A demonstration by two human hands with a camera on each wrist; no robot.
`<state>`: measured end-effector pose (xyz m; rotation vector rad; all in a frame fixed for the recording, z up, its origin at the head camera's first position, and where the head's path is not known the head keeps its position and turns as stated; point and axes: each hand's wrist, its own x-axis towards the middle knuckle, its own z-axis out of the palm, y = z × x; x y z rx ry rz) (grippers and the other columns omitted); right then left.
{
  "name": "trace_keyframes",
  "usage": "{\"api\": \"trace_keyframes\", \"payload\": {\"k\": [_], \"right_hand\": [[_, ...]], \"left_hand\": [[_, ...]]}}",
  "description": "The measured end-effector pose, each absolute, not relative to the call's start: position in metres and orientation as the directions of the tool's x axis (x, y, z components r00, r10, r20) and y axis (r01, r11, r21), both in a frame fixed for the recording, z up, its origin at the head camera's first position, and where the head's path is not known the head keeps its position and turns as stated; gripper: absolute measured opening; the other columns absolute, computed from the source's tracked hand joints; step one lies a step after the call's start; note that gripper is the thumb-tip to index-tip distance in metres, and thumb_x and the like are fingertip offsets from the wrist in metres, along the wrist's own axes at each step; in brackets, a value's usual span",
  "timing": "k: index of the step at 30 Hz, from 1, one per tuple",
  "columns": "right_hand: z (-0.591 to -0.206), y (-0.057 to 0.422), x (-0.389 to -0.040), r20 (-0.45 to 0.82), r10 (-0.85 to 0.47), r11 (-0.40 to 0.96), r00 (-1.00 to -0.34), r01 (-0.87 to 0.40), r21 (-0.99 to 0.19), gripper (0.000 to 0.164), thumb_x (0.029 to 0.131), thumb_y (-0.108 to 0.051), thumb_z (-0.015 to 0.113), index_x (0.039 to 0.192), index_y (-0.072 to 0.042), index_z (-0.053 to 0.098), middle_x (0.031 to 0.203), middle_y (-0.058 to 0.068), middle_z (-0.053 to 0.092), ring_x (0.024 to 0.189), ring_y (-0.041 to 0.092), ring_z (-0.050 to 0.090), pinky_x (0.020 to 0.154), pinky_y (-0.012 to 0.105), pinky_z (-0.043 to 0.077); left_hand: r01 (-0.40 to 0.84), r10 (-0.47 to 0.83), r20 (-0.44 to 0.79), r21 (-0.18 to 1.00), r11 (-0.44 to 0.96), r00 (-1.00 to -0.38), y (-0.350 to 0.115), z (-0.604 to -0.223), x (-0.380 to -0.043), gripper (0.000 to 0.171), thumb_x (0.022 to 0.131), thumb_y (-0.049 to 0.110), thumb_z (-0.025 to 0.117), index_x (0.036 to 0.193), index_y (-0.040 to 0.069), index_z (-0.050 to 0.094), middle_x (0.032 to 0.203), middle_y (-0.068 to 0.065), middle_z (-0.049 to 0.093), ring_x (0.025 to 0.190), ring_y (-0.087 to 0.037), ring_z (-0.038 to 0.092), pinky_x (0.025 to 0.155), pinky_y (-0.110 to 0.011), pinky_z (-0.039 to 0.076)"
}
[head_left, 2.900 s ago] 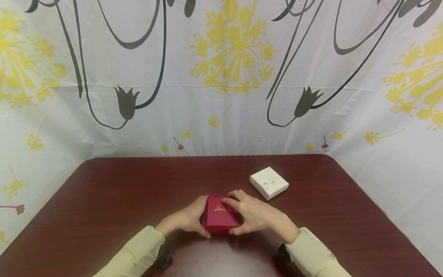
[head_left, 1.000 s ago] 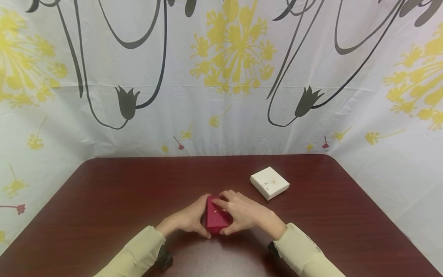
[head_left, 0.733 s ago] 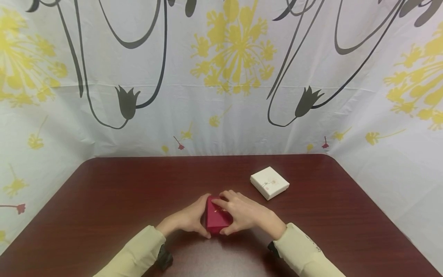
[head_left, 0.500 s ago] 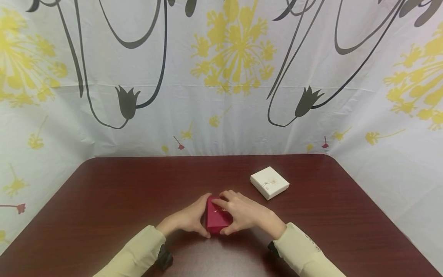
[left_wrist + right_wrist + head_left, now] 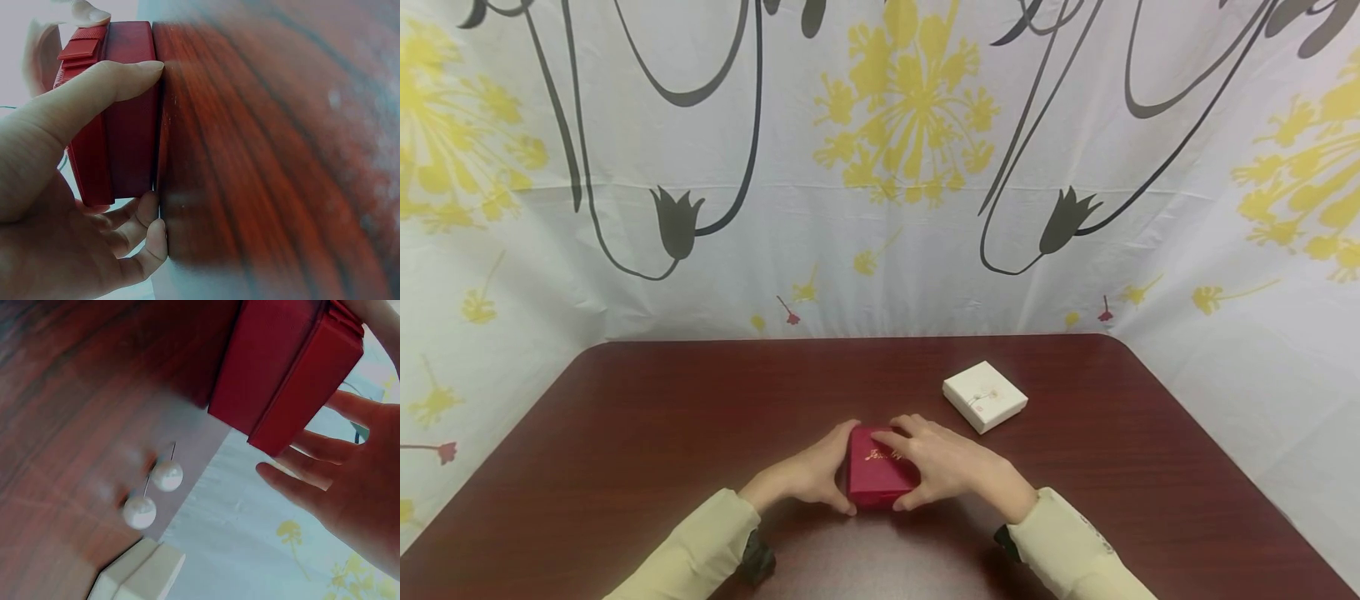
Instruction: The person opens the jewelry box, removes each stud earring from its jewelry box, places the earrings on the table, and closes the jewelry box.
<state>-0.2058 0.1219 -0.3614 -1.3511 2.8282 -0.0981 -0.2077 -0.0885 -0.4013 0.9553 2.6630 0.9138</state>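
A red jewelry box with gold lettering on its lid sits on the table at the middle front. My left hand holds its left side, thumb along the front face and fingers round the back. From the right, my right hand grips it with the thumb at the front corner and fingers over the lid and far edge. A red bow tab shows on the lid's front edge in the left wrist view. Past the box in the right wrist view, one pearl and another pearl, both on thin pins, lie on the wood.
Farther back to the right lies a white box with a small flower print. The dark red wooden table has rounded far corners. A white curtain with yellow and grey flowers hangs behind it and at both sides.
My right hand first slid left over the lid, then drew back right, uncovering more of the lettering. My left hand, the jewelry box and the white box stay almost where they were.
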Motion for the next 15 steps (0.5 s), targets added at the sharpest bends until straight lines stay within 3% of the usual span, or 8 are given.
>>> {"api": "trace_keyframes", "payload": {"k": [15], "right_hand": [[-0.3618,0.1285,-0.2047,0.035,-0.765,0.637,-0.644,-0.762,-0.116,0.081,0.06,-0.043,0.076,0.127,-0.008,0.046,0.111,0.01,0.047,0.095,0.017,0.046,0.078,0.027,0.045]], "left_hand": [[0.509,0.617,0.037,0.605,0.612,-0.786,-0.0887,-0.3999,-0.2069,0.104,0.052,0.014,0.084,0.13,-0.011,0.019,0.127,-0.022,0.035,0.12,-0.033,0.036,0.099,-0.045,0.03]]}}
